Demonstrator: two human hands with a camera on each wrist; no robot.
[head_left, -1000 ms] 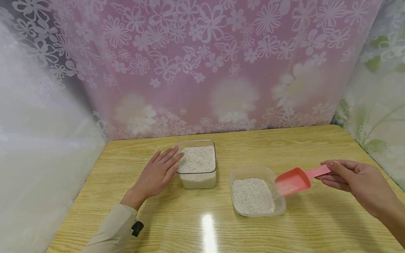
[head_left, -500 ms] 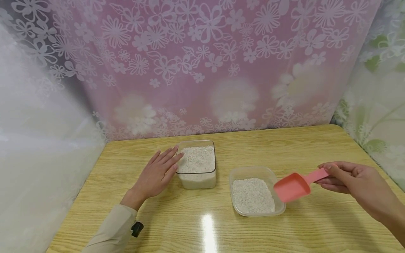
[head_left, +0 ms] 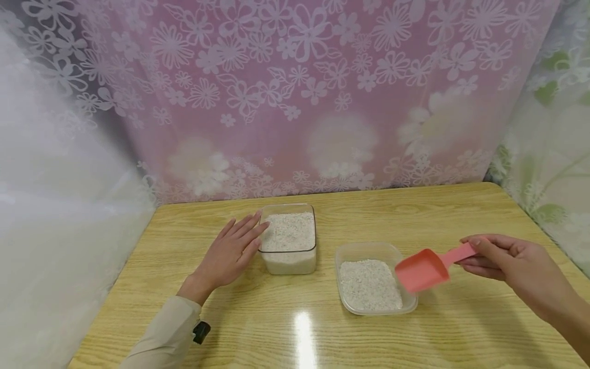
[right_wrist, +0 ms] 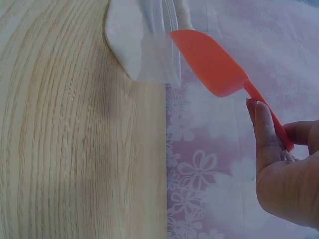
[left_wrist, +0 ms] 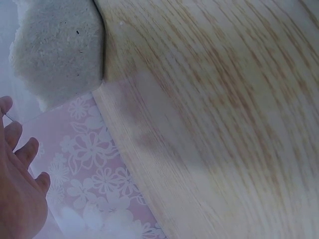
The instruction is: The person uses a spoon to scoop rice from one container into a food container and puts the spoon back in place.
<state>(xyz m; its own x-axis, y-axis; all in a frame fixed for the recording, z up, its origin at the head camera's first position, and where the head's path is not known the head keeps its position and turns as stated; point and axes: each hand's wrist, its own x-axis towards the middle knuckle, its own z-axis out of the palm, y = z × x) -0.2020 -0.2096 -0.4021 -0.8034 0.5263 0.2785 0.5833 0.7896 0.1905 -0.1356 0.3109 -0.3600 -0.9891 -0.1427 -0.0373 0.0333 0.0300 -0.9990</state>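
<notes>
My right hand (head_left: 521,266) pinches the handle of a pink scoop (head_left: 423,270) between thumb and fingers; in the right wrist view the scoop (right_wrist: 212,62) looks orange-red. Its blade hangs over the right rim of a low clear plastic container (head_left: 410,300), which holds a layer of pale, rice-like grain (head_left: 370,285). No grain shows on the blade. My left hand (head_left: 226,259) rests with straight fingers against the left rim of a taller clear container (head_left: 290,264), filled higher with similar grain (left_wrist: 60,50). In the left wrist view my left hand (left_wrist: 22,194) shows only partly.
Both containers stand on a wood-grain table (head_left: 249,328), the taller one farther back and left. A pink floral curtain (head_left: 286,102) hangs behind the table's back edge. Pale sheets (head_left: 69,230) hang along the left side and a leafy one (head_left: 553,169) along the right.
The right hand has moved slightly left with the scoop, whose blade has tilted. The whitish residue seen on the blade earlier no longer shows. The left hand keeps its place.
</notes>
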